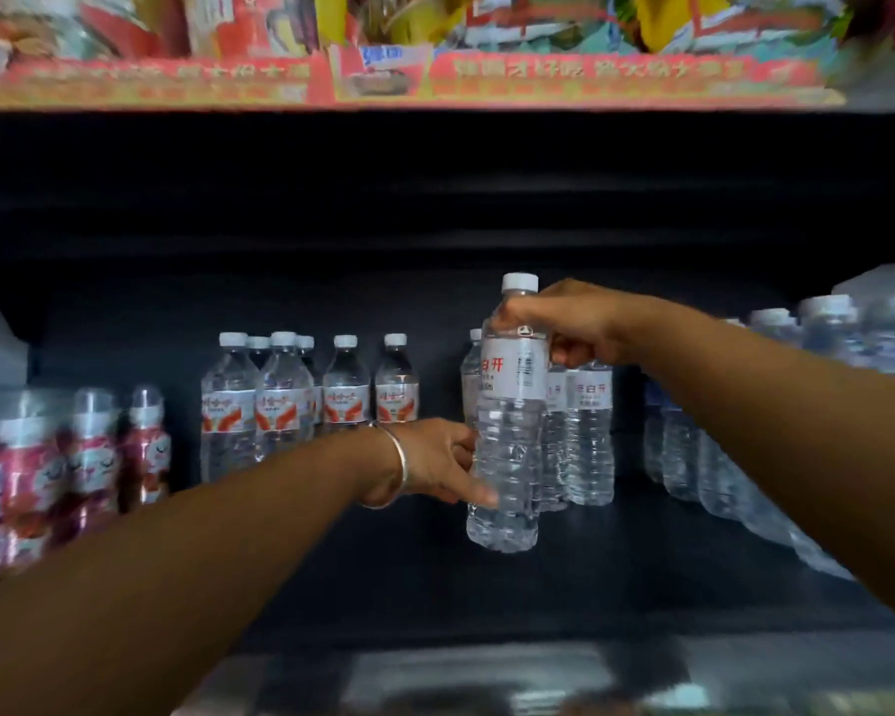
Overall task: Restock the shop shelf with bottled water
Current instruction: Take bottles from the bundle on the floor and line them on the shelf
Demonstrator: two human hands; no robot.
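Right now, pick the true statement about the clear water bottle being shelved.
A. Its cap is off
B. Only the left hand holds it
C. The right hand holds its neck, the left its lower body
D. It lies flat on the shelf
C: the right hand curls round the bottle just under its white cap, while the left hand holds the lower body.

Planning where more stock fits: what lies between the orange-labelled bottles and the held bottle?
In the head view, bare dark shelf separates the orange-labelled bottles from the held bottle; lower down, only the left hand crosses it.

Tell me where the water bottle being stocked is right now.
Head view, right of centre: the water bottle is held by both hands just in front of the white-labelled bottles.
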